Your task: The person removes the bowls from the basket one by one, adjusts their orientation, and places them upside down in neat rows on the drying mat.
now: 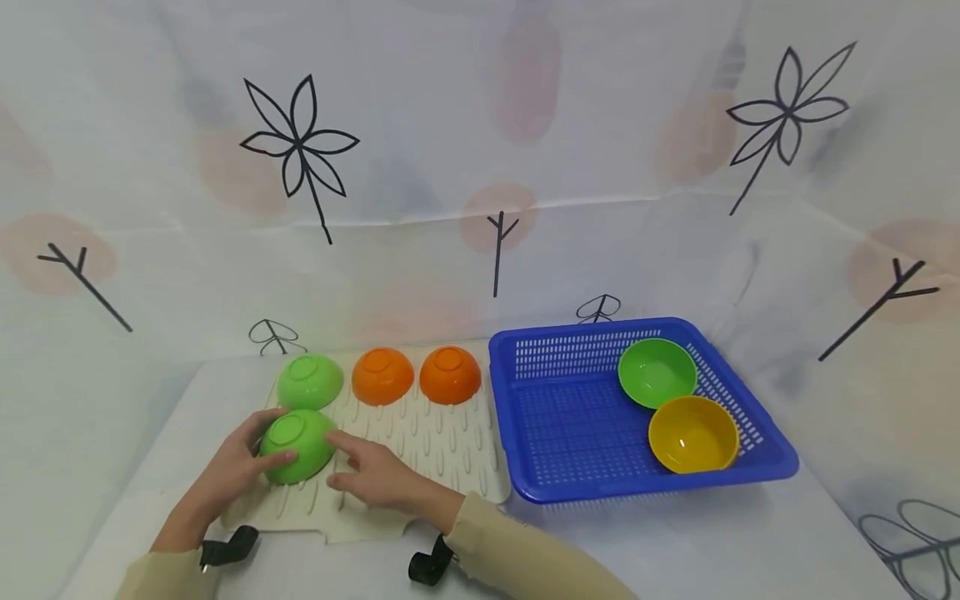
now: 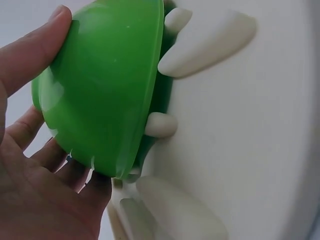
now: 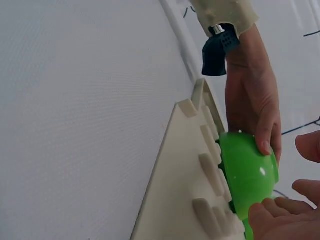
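Observation:
An upside-down green bowl (image 1: 295, 442) sits on the front left of a cream drying rack (image 1: 450, 446), its rim against the rack's pegs. My left hand (image 1: 232, 467) holds it from the left, thumb on the near side and fingers around the far side. In the left wrist view the same green bowl (image 2: 100, 85) lies between thumb and fingers. From the right, my right hand (image 1: 382, 475) reaches over with its extended index fingertip at the bowl's side, the thumb held apart below. Behind it stands another upturned green bowl (image 1: 310, 381).
Two upturned orange bowls, a left one (image 1: 382, 375) and a right one (image 1: 450, 375), line the rack's back. To the right stands a blue basket (image 1: 645, 482) holding an upright green bowl (image 1: 656, 371) and a yellow bowl (image 1: 692, 433). A patterned cloth (image 1: 420, 267) hangs behind.

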The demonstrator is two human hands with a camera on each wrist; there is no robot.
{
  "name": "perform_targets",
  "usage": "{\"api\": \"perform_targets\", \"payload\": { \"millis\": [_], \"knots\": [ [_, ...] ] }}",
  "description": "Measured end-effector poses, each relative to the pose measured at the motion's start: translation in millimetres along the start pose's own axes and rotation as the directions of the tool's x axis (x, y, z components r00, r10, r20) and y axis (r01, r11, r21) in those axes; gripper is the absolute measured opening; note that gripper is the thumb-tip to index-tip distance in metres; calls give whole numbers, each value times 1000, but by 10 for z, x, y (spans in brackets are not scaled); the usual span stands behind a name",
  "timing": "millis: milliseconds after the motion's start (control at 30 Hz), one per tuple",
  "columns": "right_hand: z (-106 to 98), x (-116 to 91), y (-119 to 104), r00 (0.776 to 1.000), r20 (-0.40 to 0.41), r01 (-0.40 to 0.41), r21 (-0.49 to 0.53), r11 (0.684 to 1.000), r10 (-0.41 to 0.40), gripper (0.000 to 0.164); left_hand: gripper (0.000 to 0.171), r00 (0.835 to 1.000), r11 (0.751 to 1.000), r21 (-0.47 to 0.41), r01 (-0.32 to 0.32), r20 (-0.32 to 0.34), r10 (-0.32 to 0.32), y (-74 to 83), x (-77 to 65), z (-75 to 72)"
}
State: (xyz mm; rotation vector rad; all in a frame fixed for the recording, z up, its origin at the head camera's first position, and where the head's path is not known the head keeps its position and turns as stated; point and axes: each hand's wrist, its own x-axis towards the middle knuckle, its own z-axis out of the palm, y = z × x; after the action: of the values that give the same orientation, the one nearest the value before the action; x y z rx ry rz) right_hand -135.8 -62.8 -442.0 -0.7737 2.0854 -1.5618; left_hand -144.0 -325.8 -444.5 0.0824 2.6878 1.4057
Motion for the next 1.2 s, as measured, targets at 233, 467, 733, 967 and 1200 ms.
{"api": "perform_targets", "payload": {
  "millis": [233, 467, 733, 967, 1200],
  "knots": [
    [-65, -42, -38, 999, -8, 53, 26, 998, -53, 61, 82, 1000, 1000, 13, -14, 22, 14, 31, 27, 15],
    [-111, -62, -97, 994, -5, 110, 67, 992, -110, 61, 83, 1000, 1000, 21, -13, 27, 13, 38, 65, 13],
    [-199, -183, -206, 991, -119, 70, 36, 997, -66, 50, 84, 1000, 1000, 18, 5, 27, -6, 26, 29, 38],
    [-429, -390, -467, 968, -237, 89, 39, 995, -77, 40, 86, 1000, 999, 32, 9, 17, -9, 28, 52, 6],
    [-821, -729, -688, 949, -300, 114, 48, 992, -94, 36, 87, 1000, 1000, 19, 14, 23, -14, -3, 53, -3]
  ]
}}
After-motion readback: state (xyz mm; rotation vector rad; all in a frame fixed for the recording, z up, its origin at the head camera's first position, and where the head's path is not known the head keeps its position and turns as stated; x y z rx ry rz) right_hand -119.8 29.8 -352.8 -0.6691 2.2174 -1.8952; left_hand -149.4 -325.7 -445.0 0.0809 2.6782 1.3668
